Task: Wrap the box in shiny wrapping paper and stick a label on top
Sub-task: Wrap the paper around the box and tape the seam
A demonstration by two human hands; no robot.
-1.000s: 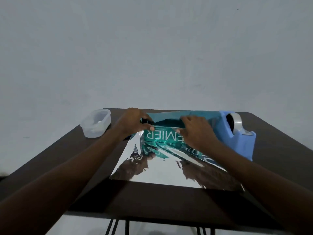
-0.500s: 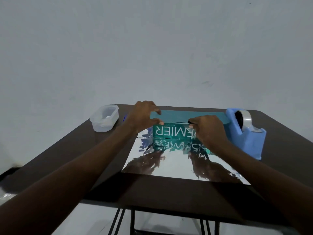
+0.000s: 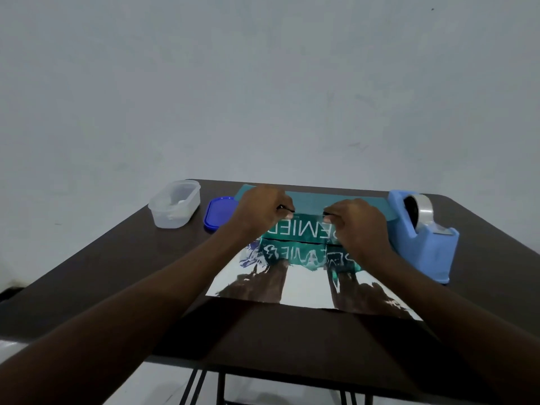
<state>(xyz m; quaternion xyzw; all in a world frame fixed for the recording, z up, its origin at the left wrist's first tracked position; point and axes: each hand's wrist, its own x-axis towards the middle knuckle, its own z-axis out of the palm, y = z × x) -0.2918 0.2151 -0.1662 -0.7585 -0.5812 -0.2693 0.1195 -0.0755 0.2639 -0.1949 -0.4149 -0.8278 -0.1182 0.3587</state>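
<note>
A teal box [image 3: 304, 229] with white upside-down lettering stands on a silver mirror-like sheet of wrapping paper [image 3: 306, 287], which lies flat toward me and reflects my arms. The paper's far flap [image 3: 315, 201] is folded over the box top and looks teal. My left hand [image 3: 260, 211] and my right hand [image 3: 359, 226] each pinch that flap's edge along the box's near top edge, a short gap apart. No label is in view.
The dark brown table [image 3: 117, 273] holds a clear plastic container [image 3: 175, 204] at the far left and a blue lid [image 3: 219, 213] beside it. A blue tape dispenser [image 3: 420, 235] stands just right of the box, close to my right hand.
The flap has been drawn flatter over the box top, and both hands have slid closer together along its edge. The blue lid has come into view.
</note>
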